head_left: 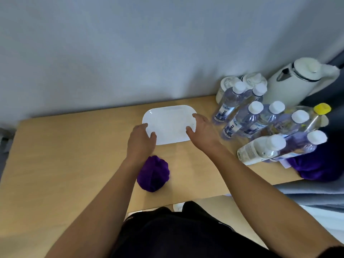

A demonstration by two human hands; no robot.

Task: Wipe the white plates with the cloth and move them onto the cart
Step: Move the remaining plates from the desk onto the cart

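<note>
A white plate (170, 123) is sitting over the wooden table (65, 155) near the wall. The left hand (141, 141) and right hand (203, 131) are gripping its 2 short ends, thumbs curling over the rim. A balled purple cloth (153, 174) is lying just beside the left wrist, apart from the plate. Water bottles (249, 118) are crowding close to the right hand, a white kettle (297, 79) standing behind them. More purple fabric (314, 170) is lying half hidden under the bottles, and whether the plate is touching the table is hard to tell.
</note>
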